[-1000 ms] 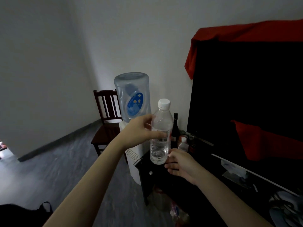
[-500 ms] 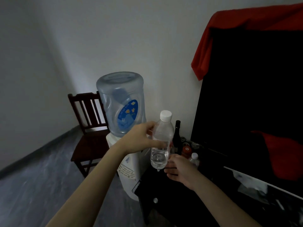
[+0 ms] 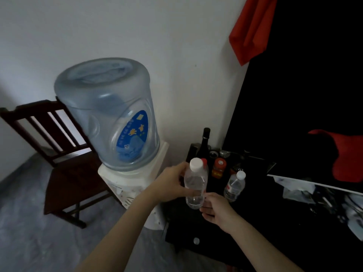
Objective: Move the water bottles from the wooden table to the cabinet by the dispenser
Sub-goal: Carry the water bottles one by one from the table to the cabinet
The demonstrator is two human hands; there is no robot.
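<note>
Held water bottle (image 3: 196, 185): clear, white cap. Second bottle (image 3: 234, 186) on cabinet top (image 3: 255, 213): clear, white cap, label with red band. Cabinet: black, one pale round knob on its front. Dispenser jug (image 3: 107, 112): translucent pale blue, blue oval label with yellow marks. Dispenser body (image 3: 125, 181): off-white. Jar (image 3: 219, 167) toward cabinet's rear edge: orange-red, red lid. Chair (image 3: 57, 154): dark reddish-brown. Cloth (image 3: 251, 26): red.

My left hand (image 3: 170, 182) grips the bottle (image 3: 195, 185) at mid-body. My right hand (image 3: 218, 212) sits by its base, fingers loosely curled, arms extended.
</note>
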